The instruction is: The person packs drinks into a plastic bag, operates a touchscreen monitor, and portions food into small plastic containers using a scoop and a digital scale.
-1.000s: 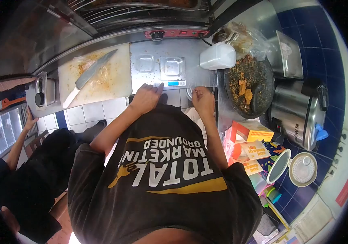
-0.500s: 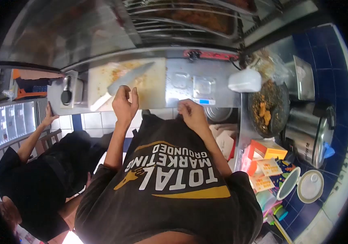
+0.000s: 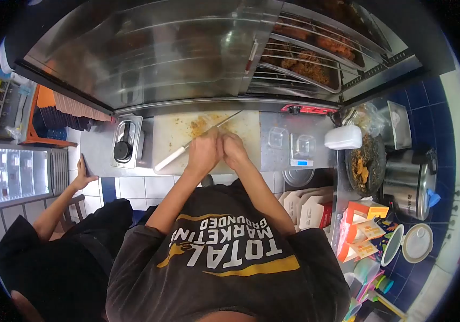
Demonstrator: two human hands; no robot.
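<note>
Over the cutting board, my left hand and my right hand meet with their fingers closed together. The knife lies across the board, its white handle toward the front left and its blade partly behind my left hand. Brown crumbs are scattered beyond my hands. Whatever my fingers hold, if anything, is hidden. To the right of the board are a small clear container and a scale with another clear container on it.
A metal container with a black-handled utensil stands left of the board. To the right are a white tub and a stone mortar. Behind is a glass-fronted cabinet with food trays. A co-worker's hand touches the counter's left front edge.
The view has shifted left. Both my hands have moved from the counter's front edge by the scale to over the board and come together. The knife's blade now stands more on edge.
</note>
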